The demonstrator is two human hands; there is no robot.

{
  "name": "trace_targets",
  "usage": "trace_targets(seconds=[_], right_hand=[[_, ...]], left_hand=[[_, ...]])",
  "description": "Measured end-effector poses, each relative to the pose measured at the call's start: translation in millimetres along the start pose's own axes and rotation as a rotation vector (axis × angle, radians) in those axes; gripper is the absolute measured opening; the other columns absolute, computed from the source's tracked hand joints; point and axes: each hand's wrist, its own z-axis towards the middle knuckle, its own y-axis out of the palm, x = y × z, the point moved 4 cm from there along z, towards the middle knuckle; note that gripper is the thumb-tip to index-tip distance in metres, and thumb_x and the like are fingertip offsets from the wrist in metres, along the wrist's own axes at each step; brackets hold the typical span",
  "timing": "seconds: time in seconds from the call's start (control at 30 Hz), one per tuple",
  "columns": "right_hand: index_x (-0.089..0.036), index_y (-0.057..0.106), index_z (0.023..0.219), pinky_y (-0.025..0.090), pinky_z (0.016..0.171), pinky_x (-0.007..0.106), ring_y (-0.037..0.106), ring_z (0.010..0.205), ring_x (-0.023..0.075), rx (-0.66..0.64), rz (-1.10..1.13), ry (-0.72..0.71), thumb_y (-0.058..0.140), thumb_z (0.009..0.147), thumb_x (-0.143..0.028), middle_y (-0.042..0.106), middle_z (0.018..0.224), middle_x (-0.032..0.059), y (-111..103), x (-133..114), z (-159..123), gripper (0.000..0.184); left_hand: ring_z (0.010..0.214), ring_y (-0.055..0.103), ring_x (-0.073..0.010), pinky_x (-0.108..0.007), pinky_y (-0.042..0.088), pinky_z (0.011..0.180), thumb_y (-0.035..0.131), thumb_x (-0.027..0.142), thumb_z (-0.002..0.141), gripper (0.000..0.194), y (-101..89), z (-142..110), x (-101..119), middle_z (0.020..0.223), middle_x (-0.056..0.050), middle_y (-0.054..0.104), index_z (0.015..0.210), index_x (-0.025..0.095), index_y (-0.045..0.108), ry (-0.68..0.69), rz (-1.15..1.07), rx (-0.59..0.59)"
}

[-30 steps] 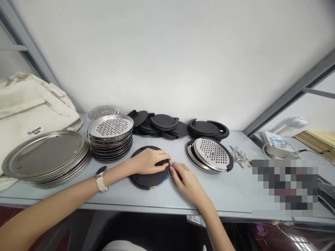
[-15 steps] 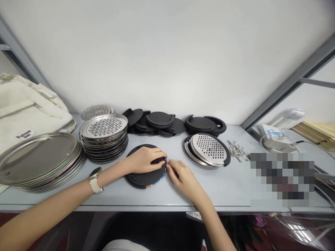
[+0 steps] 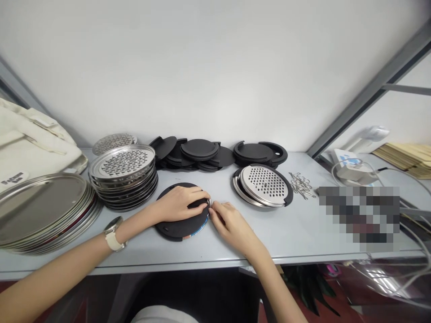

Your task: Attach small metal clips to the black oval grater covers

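While pressing the black disc (image 3: 183,228), lower centre of the frame, with the left hand (image 3: 178,204), fingers parted, could skid it by leaning unevenly — or lose the metal piece (image 3: 209,203), clamped in the right hand (image 3: 233,224) fingertips, by pinching lightly

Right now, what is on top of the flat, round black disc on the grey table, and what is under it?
The left hand rests on the disc. A blue-and-orange strip shows along its near-right rim; anything directly underneath is covered.
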Motion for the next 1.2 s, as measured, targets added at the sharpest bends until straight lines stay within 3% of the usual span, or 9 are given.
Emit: trace_targets(seconds=[0.63, 0.93, 1.2], right_hand=[[-0.022, 0.043, 0.08, 0.039, 0.065, 0.028, 0.05, 0.071, 0.018, 0.003, -0.017, 0.018, 0.038, 0.096, -0.019, 0.051, 0.069, -0.0003, 0.0, 1.7, -0.4, 0.018], [-0.021, 0.049, 0.085, 0.042, 0.065, 0.03, 0.053, 0.074, 0.0197, 0.02, -0.021, 0.024, 0.034, 0.097, -0.018, 0.056, 0.075, 0.003, 3.6, 2.0, 0.1, 0.019], [-0.021, 0.047, 0.083, 0.041, 0.065, 0.03, 0.053, 0.071, 0.0198, 0.033, -0.045, 0.081, 0.035, 0.097, -0.018, 0.054, 0.072, 0.0024, 5.5, 3.5, 1.0, 0.018]], left_hand=[[0.083, 0.061, -0.0149, -0.025, 0.042, 0.074, 0.044, 0.029, 0.092, 0.024, 1.0, 2.3, 0.4, 0.096, -0.001, 0.063, 0.112, 0.023, 0.056, -0.007, 0.015, 0.01], [0.083, 0.062, -0.0159, -0.025, 0.043, 0.073, 0.046, 0.027, 0.09, 0.023, 0.6, 1.3, 2.4, 0.097, -0.002, 0.064, 0.11, 0.022, 0.056, 0.021, -0.005, 0.029], [0.088, 0.062, -0.0187, -0.027, 0.044, 0.075, 0.046, 0.027, 0.09, 0.032, 2.2, 2.9, 4.4, 0.102, -0.005, 0.064, 0.121, 0.02, 0.048, 0.048, 0.004, 0.018]])
